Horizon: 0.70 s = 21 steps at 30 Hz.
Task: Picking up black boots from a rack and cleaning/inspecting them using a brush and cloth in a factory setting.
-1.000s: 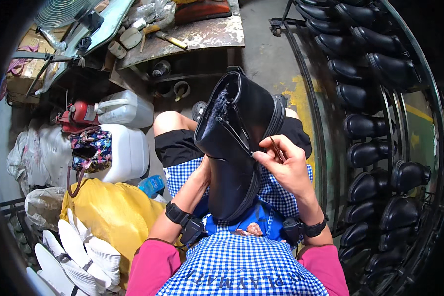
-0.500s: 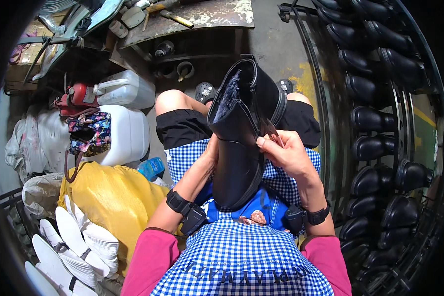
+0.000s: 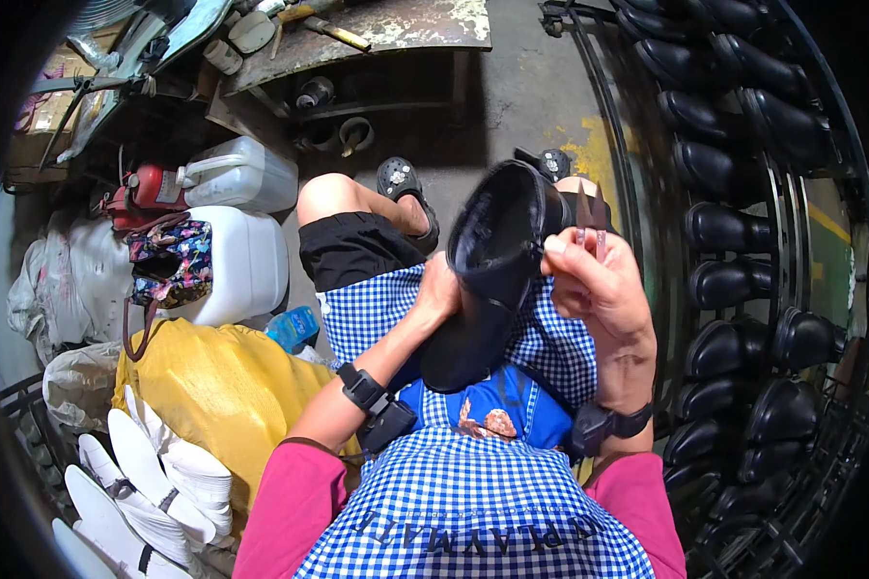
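Observation:
A black ankle boot (image 3: 473, 333) with a dark fluffy lining is held over my lap, its toe towards me and its opening away from me. My left hand (image 3: 441, 288) grips the boot's left side, its fingers partly hidden behind the shaft. In my right hand (image 3: 594, 280) is a pair of small thread snips (image 3: 591, 224), the two pointed blades sticking up past my fingers. My right thumb and forefinger are pinched close to the right edge of the boot's opening; whether they touch it, I cannot tell. Another dark shape shows partly behind the boot.
On the right stands a rack (image 3: 777, 232) with rows of black footwear. White insoles (image 3: 150, 463) lie in bundles at lower left, near a yellow cloth (image 3: 217, 400). White jugs (image 3: 256, 261) stand to my left. A worn workbench (image 3: 396, 29) is ahead.
The boot has turned and tilted, showing more of its opening. My right hand has moved up and right, the snips' blades now pointing upward. My left hand has shifted slightly up the shaft.

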Motion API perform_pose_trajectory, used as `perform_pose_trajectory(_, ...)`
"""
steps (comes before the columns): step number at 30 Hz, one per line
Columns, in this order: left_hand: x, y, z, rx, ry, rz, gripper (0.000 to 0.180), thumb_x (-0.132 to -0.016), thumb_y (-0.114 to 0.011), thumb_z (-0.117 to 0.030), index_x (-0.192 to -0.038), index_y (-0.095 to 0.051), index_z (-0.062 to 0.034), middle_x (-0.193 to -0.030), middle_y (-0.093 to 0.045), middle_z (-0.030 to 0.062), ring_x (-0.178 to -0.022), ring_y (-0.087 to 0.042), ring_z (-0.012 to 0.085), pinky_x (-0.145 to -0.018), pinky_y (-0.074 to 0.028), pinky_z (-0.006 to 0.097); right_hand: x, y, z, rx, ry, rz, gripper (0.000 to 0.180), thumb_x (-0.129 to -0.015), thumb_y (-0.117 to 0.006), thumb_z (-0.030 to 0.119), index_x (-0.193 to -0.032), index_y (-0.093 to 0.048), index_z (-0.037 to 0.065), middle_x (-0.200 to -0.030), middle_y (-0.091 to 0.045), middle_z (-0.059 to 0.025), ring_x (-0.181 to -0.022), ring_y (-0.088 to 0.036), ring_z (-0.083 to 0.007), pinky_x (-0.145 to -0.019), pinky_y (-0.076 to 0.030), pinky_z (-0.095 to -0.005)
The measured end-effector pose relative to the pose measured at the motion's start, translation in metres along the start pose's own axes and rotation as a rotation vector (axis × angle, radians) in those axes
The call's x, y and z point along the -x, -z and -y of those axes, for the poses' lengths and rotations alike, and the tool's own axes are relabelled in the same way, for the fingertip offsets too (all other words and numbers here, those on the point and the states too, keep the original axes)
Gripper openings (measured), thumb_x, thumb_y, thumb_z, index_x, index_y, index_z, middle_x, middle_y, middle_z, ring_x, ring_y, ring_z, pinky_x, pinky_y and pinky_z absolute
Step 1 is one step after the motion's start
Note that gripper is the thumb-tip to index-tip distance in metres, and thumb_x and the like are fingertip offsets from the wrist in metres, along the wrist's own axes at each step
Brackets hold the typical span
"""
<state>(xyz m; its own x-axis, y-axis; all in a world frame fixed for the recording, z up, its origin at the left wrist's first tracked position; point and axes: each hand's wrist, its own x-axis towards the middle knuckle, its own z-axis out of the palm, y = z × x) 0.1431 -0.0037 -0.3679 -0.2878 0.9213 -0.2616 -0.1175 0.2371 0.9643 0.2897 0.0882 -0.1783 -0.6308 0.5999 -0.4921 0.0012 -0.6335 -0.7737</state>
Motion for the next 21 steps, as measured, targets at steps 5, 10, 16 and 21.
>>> perform_pose_trajectory(5,-0.011,0.007,-0.016,0.455,0.277,0.204,0.026,-0.092,-0.045,-0.017,-0.104,-0.055,0.004,-0.093,-0.061,0.0124,-0.081,-0.059,0.0175,-0.067,-0.051,0.026,-0.009,0.01,-0.001,0.119,0.176,-0.082,0.02,-0.088,-0.057,0.018,-0.079,-0.062,0.002,-0.052,-0.036,0.0098,-0.042,-0.028,0.0016,-0.039,-0.017,-0.0176)
perform_pose_trajectory(10,-0.008,0.006,-0.002,0.777,0.428,0.265,0.031,-0.093,-0.043,-0.02,-0.11,-0.052,0.0036,-0.099,-0.058,0.0141,-0.087,-0.058,0.0187,-0.073,-0.051,0.027,-0.02,0.025,-0.065,0.365,0.286,-0.185,0.036,-0.071,-0.075,0.009,-0.099,-0.053,0.002,-0.076,-0.044,0.0045,-0.068,-0.04,-0.002,-0.059,-0.035,-0.0169)
perform_pose_trajectory(16,0.008,0.003,0.032,1.117,0.599,0.308,0.036,-0.095,-0.04,-0.024,-0.116,-0.048,0.0034,-0.104,-0.055,0.016,-0.093,-0.058,0.0202,-0.079,-0.051,0.029,-0.011,-0.006,-0.114,0.37,0.238,-0.162,0.054,-0.071,-0.072,0.001,-0.111,-0.036,0.001,-0.091,-0.048,-0.0019,-0.089,-0.049,-0.0091,-0.082,-0.043,-0.0222)
perform_pose_trajectory(21,0.007,0.003,0.027,1.178,0.604,0.326,0.037,-0.095,-0.039,-0.025,-0.116,-0.048,0.0039,-0.104,-0.055,0.0168,-0.092,-0.058,0.0217,-0.079,-0.051,0.031,-0.017,0.003,-0.115,0.09,0.162,-0.095,0.045,-0.075,-0.068,-0.001,-0.107,-0.037,0.002,-0.094,-0.048,-0.0064,-0.087,-0.052,-0.011,-0.075,-0.046,-0.0213)
